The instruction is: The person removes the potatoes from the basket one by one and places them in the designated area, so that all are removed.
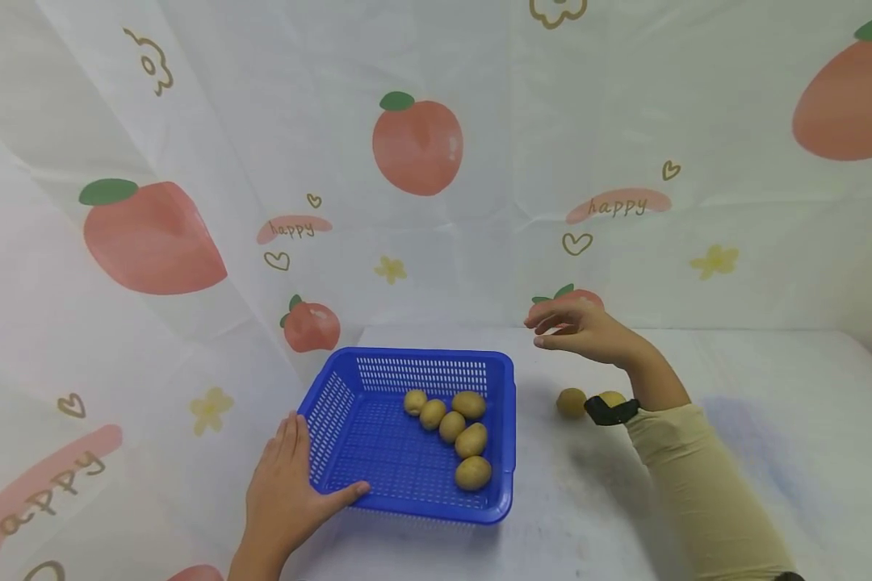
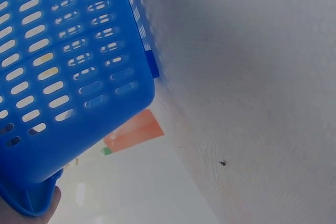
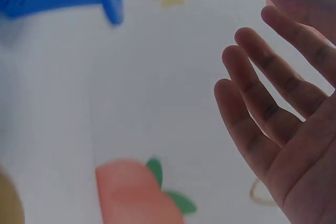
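Currently left hand (image 1: 285,484) rests on the surface (image 1: 770,452) against the near-left corner of the blue basket (image 1: 334,403), fingers straight, thumb laid along the front wall; nothing pinched. Basket sits flat, holding five kiwis (image 1: 452,426) in a loose line toward its right side. Right hand (image 1: 577,329) hangs in the air right of the basket's far corner, palm down, fingers relaxed and spread, holding nothing; right wrist view confirms an empty palm (image 3: 294,129). Two more kiwis lie on the surface right of the basket, below that hand: one (image 1: 571,402) fully visible, the other (image 1: 612,398) partly hidden behind the black wrist strap (image 1: 609,411). Peach-print sheet (image 1: 417,145) as backdrop.
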Demonstrator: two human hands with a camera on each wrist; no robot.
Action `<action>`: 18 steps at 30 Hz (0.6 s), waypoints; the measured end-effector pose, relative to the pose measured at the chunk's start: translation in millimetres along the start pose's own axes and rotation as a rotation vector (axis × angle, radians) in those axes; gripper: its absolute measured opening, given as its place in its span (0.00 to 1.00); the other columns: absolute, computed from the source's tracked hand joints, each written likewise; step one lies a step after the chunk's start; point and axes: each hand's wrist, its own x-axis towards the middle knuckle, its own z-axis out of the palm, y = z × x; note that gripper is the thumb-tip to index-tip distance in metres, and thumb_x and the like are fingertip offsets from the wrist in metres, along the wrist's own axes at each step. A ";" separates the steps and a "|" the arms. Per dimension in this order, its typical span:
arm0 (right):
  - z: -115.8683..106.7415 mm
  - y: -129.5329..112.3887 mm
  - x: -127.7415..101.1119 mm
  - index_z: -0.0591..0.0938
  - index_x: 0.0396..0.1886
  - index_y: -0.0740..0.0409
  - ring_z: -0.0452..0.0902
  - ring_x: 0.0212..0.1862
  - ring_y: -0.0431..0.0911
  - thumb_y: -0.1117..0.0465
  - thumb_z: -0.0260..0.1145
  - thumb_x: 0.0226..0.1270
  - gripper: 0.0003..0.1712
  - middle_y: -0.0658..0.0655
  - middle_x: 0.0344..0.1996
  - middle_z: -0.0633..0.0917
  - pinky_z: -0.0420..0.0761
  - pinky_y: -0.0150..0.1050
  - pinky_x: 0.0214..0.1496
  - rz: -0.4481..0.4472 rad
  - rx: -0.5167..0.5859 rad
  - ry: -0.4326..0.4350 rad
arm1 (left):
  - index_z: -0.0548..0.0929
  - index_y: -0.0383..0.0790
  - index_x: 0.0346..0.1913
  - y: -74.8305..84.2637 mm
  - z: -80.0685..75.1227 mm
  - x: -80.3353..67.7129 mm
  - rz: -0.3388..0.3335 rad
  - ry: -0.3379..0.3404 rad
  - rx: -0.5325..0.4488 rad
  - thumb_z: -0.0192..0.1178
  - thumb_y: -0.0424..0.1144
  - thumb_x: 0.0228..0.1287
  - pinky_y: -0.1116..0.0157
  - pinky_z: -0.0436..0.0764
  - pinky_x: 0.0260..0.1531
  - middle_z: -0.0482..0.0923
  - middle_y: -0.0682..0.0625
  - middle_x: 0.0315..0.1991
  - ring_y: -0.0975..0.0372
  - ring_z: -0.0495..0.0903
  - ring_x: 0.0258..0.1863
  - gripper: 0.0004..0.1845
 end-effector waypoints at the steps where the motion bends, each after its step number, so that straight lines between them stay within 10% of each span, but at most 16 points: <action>1: 2.7 -3.3 4.7 0.86 0.59 0.53 0.87 0.58 0.50 0.60 0.74 0.72 0.18 0.56 0.56 0.89 0.87 0.41 0.62 -0.002 0.004 -0.009 | 0.49 0.22 0.82 0.2 -0.2 -0.1 -0.001 -0.001 0.002 0.64 0.86 0.45 0.35 0.58 0.80 0.49 0.26 0.84 0.34 0.53 0.83 0.81; 18: 54.2 -54.8 77.8 0.87 0.59 0.55 0.84 0.63 0.58 0.62 0.72 0.73 0.16 0.58 0.59 0.87 0.85 0.52 0.67 -0.136 0.173 -0.147 | 0.49 0.21 0.82 3.4 -1.7 0.3 -0.009 -0.009 -0.001 0.66 0.84 0.46 0.35 0.57 0.81 0.48 0.26 0.84 0.34 0.52 0.83 0.80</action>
